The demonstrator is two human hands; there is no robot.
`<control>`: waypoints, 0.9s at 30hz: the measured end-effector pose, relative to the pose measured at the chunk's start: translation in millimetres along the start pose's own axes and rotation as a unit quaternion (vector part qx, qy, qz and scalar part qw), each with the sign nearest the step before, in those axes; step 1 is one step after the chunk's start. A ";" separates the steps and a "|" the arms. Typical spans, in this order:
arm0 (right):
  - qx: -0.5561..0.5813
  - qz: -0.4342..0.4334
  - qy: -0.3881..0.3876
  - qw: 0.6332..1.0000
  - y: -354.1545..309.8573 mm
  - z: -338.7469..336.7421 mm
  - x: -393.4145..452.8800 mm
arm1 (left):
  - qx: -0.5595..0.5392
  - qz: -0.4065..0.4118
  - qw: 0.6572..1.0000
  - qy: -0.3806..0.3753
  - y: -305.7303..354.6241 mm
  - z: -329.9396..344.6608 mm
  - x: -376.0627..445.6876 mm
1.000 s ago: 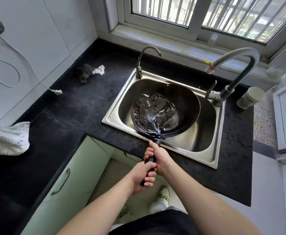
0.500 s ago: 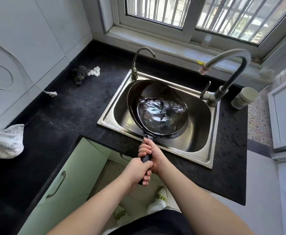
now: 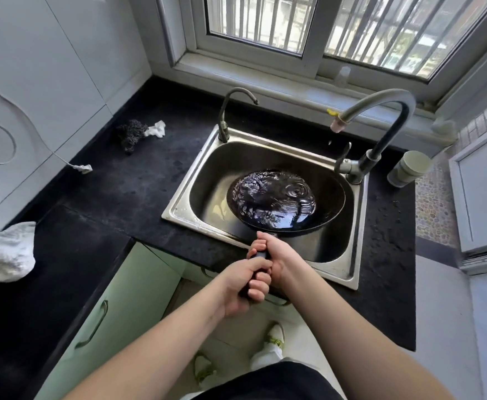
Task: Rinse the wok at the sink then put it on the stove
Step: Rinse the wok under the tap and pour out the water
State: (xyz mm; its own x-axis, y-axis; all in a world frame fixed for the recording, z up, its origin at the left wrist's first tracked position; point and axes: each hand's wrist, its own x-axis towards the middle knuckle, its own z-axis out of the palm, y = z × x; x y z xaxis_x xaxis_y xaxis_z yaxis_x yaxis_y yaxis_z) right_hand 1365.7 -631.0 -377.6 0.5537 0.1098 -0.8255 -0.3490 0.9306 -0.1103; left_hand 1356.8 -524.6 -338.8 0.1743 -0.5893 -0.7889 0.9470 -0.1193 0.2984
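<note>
A black wok (image 3: 330, 210) sits in the steel sink (image 3: 178, 209), holding rippling water. Its dark handle sticks out over the sink's front rim toward me. My left hand (image 3: 243, 287) grips the handle's near end. My right hand (image 3: 274, 254) is wrapped round the handle just ahead of it, close to the wok's rim. The big curved tap (image 3: 381, 122) arches over the sink's right back corner, with no stream visible from its spout. The stove is out of view.
A smaller tap (image 3: 230, 111) stands at the sink's back left. A steel scourer with a white scrap (image 3: 134, 132) lies on the black counter (image 3: 115, 197). A grey cup (image 3: 408, 168) lies right of the sink, a white cloth (image 3: 4, 249) at far left. Green cabinets (image 3: 126, 301) are below.
The wok has swung from the sink's left side to its right and levelled out, the water sloshing across it. Both hands stayed on the handle.
</note>
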 end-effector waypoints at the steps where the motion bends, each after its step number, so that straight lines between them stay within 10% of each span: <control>1: -0.014 -0.004 0.012 1.000 -0.3 0.1 -2.4 | -0.023 -0.007 1.000 -0.010 -1.2 0.8 -0.3; 12: -0.096 -0.083 0.106 0.986 21.2 -11.6 -7.9 | -0.147 -0.038 0.983 -0.102 -33.5 -15.0 5.5; 27: -0.123 -0.166 0.018 0.978 30.5 -27.6 -9.5 | 0.109 0.073 0.989 -0.075 -45.5 -25.4 11.5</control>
State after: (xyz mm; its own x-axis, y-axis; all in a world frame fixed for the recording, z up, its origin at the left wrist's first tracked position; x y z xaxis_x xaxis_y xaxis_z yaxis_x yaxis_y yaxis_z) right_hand 1328.9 -613.2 -388.4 0.6419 -0.2012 -0.7399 -0.3281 0.8001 -0.5022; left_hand 1322.5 -505.7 -375.1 0.2463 -0.7230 -0.6455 0.8311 -0.1850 0.5245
